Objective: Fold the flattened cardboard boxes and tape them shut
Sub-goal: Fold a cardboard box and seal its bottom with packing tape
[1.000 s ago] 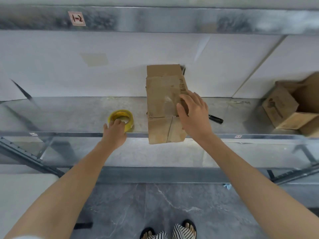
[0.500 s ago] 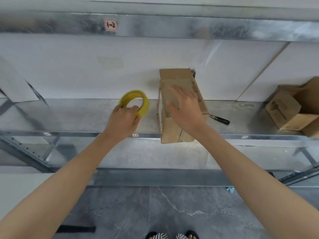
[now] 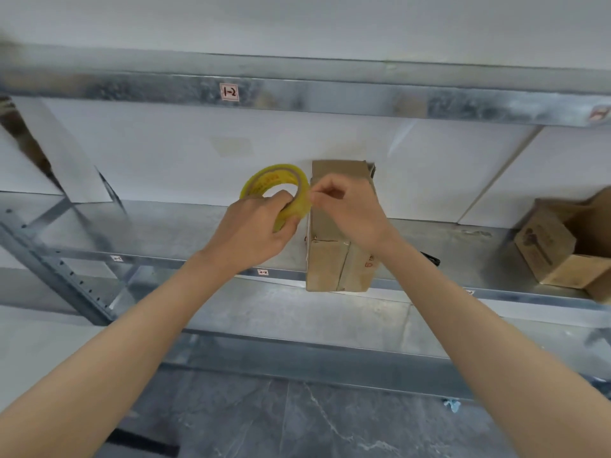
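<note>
Shelf deck, left part: bare metal shelf (image 3: 158,226), open from the diagonal brace (image 3: 82,180) across to the folded box (image 3: 337,259).
Centre: folded box stands at the shelf's front lip; left hand (image 3: 254,233) with tape roll (image 3: 277,193) and right hand (image 3: 347,209) fill the air just left of and before it.
Right of box: open deck, a dark tool (image 3: 429,259) lying partly behind the right forearm.
Far right: open cartons (image 3: 568,246) block that end.
Overhead: upper beam (image 3: 330,94) caps the bay.
Below: lower shelf (image 3: 297,312) bare.
</note>
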A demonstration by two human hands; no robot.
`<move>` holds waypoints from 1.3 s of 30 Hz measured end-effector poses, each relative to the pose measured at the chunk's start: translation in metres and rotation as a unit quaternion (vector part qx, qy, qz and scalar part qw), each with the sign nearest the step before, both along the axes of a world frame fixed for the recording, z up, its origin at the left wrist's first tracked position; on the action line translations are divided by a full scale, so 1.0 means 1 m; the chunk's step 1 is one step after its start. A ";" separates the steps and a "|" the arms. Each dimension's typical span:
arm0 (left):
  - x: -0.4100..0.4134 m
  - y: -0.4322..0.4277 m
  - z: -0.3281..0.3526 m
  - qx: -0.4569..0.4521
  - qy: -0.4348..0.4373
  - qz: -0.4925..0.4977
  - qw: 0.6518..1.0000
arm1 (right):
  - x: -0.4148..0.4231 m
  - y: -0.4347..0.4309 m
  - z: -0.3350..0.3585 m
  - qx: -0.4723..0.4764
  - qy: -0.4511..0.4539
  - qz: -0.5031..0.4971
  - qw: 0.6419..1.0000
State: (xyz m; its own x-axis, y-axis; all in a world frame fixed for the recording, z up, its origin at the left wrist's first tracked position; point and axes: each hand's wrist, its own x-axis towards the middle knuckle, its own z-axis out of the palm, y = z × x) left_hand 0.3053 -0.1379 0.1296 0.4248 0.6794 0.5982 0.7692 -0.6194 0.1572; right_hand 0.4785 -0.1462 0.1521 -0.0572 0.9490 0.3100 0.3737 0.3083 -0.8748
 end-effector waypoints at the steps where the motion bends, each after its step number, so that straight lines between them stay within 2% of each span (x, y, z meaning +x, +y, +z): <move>1: 0.000 -0.002 0.001 -0.020 -0.007 -0.006 1.000 | 0.005 0.000 0.003 -0.001 -0.001 0.005 1.000; 4: -0.003 -0.010 0.002 -0.103 -0.024 -0.025 0.994 | 0.020 0.000 0.009 -0.010 -0.001 0.006 1.000; 7: -0.004 -0.015 0.005 -0.102 -0.005 -0.021 0.994 | 0.027 -0.005 0.011 -0.026 0.028 0.012 0.999; 12: -0.007 -0.013 0.016 -0.132 0.003 0.099 0.986 | 0.031 -0.010 0.012 -0.036 0.090 0.007 0.995; 15: -0.012 -0.018 0.011 -0.221 -0.074 0.058 0.971 | 0.042 -0.006 0.014 -0.037 0.131 -0.015 0.991; 16: -0.014 -0.019 0.010 -0.224 -0.069 0.054 0.971 | 0.047 -0.005 0.014 -0.037 0.130 -0.015 0.991; 19: -0.021 -0.014 0.008 -0.167 0.025 0.138 0.976 | 0.060 -0.005 0.011 -0.038 0.120 -0.026 0.992; 21: -0.023 -0.011 0.006 -0.161 0.032 0.170 0.972 | 0.066 -0.005 0.007 -0.039 0.117 -0.043 0.991; 25: -0.022 -0.016 -0.006 -0.202 -0.038 0.099 0.974 | 0.082 -0.005 0.000 -0.044 0.113 -0.081 0.989; 28: -0.022 -0.011 -0.012 -0.176 0.030 0.144 0.973 | 0.090 -0.006 -0.011 -0.057 0.110 -0.097 0.988; 30: -0.021 -0.007 -0.014 -0.163 0.044 0.162 0.972 | 0.095 -0.008 -0.023 -0.066 0.112 -0.111 0.985; 34: -0.009 -0.006 -0.021 -0.141 0.038 0.122 0.982 | 0.112 -0.010 -0.040 -0.079 0.130 -0.149 0.977; 39: 0.002 0.009 -0.030 -0.034 0.110 0.124 0.985 | 0.124 -0.013 -0.062 -0.093 0.139 -0.167 0.972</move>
State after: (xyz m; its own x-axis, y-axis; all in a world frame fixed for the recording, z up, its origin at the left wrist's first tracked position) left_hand 0.3074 -0.1286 0.0997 0.3549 0.8146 0.4587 0.9160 -0.4013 0.0040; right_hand 0.6026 -0.1588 0.0902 0.3247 0.9414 0.0916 0.1664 0.0385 -0.9853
